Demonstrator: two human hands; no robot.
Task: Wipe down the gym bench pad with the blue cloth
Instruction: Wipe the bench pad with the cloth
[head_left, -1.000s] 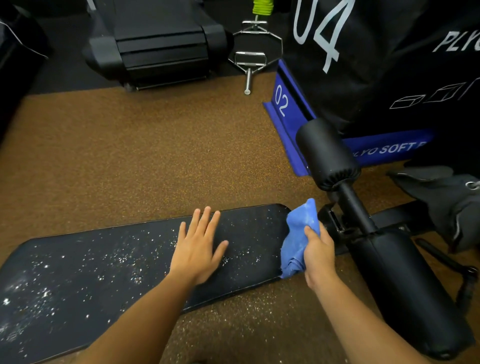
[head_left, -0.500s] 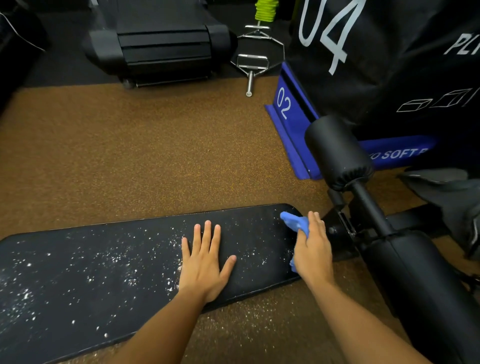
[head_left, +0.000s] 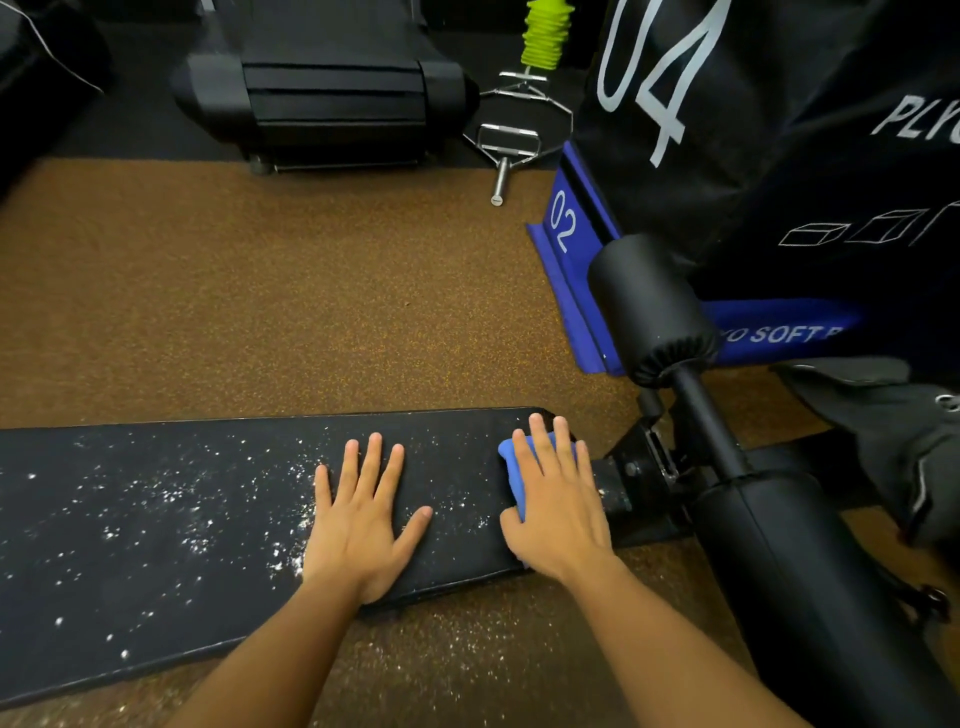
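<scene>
The black bench pad (head_left: 156, 545) lies low across the brown floor, speckled with white powder over its left and middle parts. My left hand (head_left: 363, 514) rests flat on the pad near its right end, fingers spread, holding nothing. My right hand (head_left: 556, 504) presses flat on the blue cloth (head_left: 511, 467) at the pad's right end. Only the cloth's left edge shows from under my palm and fingers.
Black foam rollers (head_left: 649, 306) on the bench frame stand just right of my right hand. Black and blue soft plyo boxes (head_left: 779, 156) fill the upper right. A treadmill (head_left: 332, 88) and a metal bar handle (head_left: 506, 145) sit at the back. White powder dots the floor below the pad.
My right hand brought the cloth down from a raised bunch onto the pad's right end and flattened over it. My left hand stayed flat on the pad.
</scene>
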